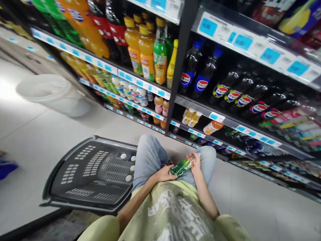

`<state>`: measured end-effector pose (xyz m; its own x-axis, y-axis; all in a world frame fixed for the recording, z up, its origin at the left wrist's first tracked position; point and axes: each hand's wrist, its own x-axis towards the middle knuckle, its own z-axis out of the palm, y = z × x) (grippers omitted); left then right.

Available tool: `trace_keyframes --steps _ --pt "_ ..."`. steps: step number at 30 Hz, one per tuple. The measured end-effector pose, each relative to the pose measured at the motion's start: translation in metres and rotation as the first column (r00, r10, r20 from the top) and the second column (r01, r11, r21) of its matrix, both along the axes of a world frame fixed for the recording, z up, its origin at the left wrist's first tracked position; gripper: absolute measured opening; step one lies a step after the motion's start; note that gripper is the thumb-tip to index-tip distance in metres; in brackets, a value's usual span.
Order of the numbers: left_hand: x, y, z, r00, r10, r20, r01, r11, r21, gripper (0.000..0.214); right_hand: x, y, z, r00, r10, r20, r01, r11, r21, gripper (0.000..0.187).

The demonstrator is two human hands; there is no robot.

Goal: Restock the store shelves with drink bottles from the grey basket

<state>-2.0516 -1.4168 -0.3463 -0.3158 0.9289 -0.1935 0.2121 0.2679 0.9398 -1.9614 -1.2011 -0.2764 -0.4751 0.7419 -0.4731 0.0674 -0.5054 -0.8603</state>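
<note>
A green drink bottle (pixel 184 165) with a reddish part at its upper right end lies tilted across my lap, between both hands. My left hand (pixel 164 173) grips its lower left end, and my right hand (pixel 197 163) holds the other end near my right knee. The bottle's lettering is too small to read. To my left on the floor stands a black shopping basket (pixel 96 182) with slotted walls. Several white round caps (pixel 129 178) show along its right side; what they belong to is mostly hidden.
Shelves of drinks rise in front: dark cola bottles (pixel 202 78) at right, orange-coloured bottles (pixel 146 53) at left, price tags (pixel 271 55) along the edges. A white bin (pixel 47 88) stands on the floor at left. A blue object (pixel 7 168) lies at the far left.
</note>
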Motion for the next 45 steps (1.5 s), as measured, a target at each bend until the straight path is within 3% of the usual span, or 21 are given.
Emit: trace_keyframes --steps 3,9,13,17,21,24,28,35,45 --pt "-0.001 0.001 -0.001 1.000 -0.023 0.006 0.022 1.000 0.003 0.067 -0.005 -0.002 0.005 0.989 -0.146 0.028 0.148 0.980 -0.132 0.029" --pt "0.000 0.002 -0.003 1.000 0.010 -0.027 -0.011 1.000 -0.027 0.061 -0.011 -0.006 0.007 0.979 -0.203 -0.002 0.201 0.971 -0.127 0.019" --pt "0.001 0.003 0.004 0.998 0.054 0.017 -0.054 0.998 -0.035 0.063 -0.020 -0.003 0.001 0.973 -0.231 0.013 0.231 0.962 -0.142 0.019" --pt "-0.003 0.001 0.013 0.994 0.051 0.096 -0.048 0.998 -0.031 0.071 -0.023 -0.001 0.001 0.977 -0.212 -0.014 0.206 0.961 -0.187 0.021" --pt "-0.010 -0.006 0.013 0.951 0.018 0.309 -0.032 0.999 0.039 0.075 -0.021 -0.007 0.006 0.983 -0.067 -0.172 0.015 0.958 -0.288 0.023" --pt "-0.011 -0.011 0.008 0.915 0.062 0.398 -0.062 0.998 -0.014 0.084 -0.021 -0.012 0.006 0.970 -0.024 -0.241 -0.050 0.954 -0.297 0.028" --pt "-0.008 -0.013 0.008 0.914 0.117 0.389 -0.085 0.992 -0.098 0.095 -0.021 -0.014 0.000 0.972 -0.050 -0.229 -0.015 0.962 -0.274 0.029" --pt "-0.006 -0.008 0.019 0.924 0.029 0.382 -0.016 0.999 -0.039 0.086 -0.023 -0.009 -0.008 0.977 -0.059 -0.206 0.004 0.966 -0.258 0.026" --pt "-0.006 -0.004 0.012 0.926 0.019 0.377 -0.002 0.999 -0.043 0.086 -0.025 -0.009 -0.009 0.977 -0.026 -0.212 -0.034 0.960 -0.278 0.023"
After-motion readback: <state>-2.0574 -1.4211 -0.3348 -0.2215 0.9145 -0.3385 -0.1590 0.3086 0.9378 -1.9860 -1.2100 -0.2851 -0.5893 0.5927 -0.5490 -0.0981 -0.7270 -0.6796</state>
